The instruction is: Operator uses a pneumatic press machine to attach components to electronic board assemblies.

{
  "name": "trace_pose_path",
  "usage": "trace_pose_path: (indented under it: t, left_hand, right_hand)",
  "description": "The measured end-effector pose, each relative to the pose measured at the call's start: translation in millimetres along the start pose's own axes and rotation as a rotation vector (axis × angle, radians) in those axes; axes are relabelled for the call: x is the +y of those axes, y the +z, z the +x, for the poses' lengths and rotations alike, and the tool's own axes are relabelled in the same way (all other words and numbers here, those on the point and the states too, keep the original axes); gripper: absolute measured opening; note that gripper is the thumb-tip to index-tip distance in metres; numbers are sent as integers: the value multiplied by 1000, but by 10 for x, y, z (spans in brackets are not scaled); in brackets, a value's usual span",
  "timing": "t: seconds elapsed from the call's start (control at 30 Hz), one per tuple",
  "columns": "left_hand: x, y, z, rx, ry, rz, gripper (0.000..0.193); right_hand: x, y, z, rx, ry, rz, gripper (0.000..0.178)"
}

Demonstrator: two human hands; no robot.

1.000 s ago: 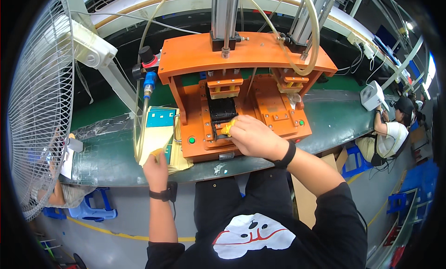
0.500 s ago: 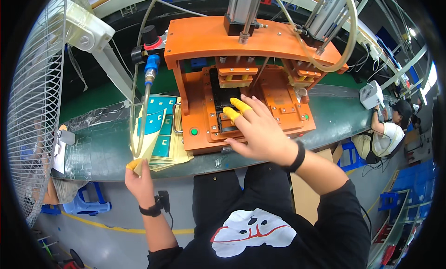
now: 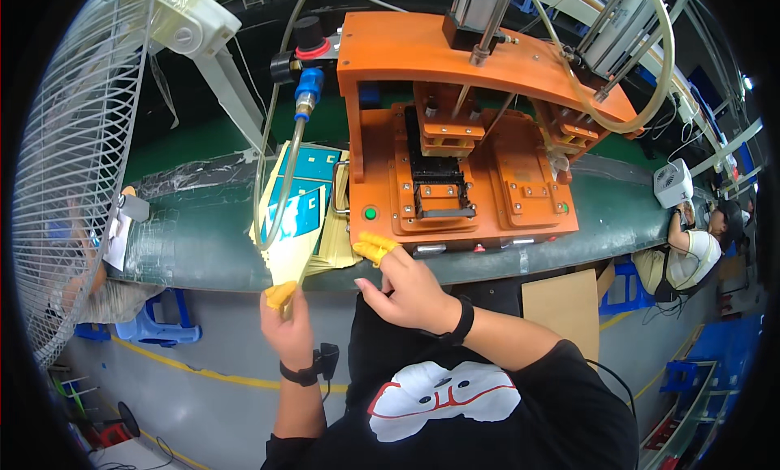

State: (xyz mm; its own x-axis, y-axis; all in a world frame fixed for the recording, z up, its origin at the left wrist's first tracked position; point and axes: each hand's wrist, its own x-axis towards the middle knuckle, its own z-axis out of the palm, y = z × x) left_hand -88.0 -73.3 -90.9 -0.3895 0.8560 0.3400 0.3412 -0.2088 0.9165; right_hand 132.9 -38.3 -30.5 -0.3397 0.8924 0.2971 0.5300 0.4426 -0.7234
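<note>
My left hand [image 3: 288, 322], with yellow finger cots, pinches the lower corner of a pale yellow backing sheet [image 3: 291, 260] that carries blue-green pieces. That sheet is lifted over a stack of similar sheets [image 3: 335, 246] at the left of the orange press [image 3: 382, 181]. My right hand [image 3: 410, 291], also wearing yellow finger cots, hovers in front of the press's near left corner. Its fingers point toward the sheet, thumb apart, with nothing seen in them. A long black part [image 3: 422, 149] lies in the press's left fixture, under the raised pressing block [image 3: 447, 137].
A looped clear hose [image 3: 286, 202] hangs over the sheets. Left of the dark green bench [image 3: 195, 242] stands a wire fan guard [image 3: 77, 145]. A second orange fixture [image 3: 528, 190] sits on the press's right. At far right another person [image 3: 699, 242] sits by a small white fan [image 3: 673, 183].
My right hand has drawn back from the black part in the fixture, toward me and the sheets. My left hand still pinches the sheet. The view has shifted, moving the press rightward.
</note>
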Motion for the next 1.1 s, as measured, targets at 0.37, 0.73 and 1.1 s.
trace_pose_path:
  t: [0.37, 0.73, 1.1]
  left_hand:
    - [173, 81, -453, -359, 242, 252, 21]
    - [430, 185, -358, -414, 177, 178, 27]
    - [552, 486, -427, -300, 93, 42, 17]
  right_hand:
    - [402, 830, 88, -89, 716, 1218, 26]
    - [416, 555, -145, -253, 532, 802, 18]
    - [301, -34, -606, -45, 133, 667, 16]
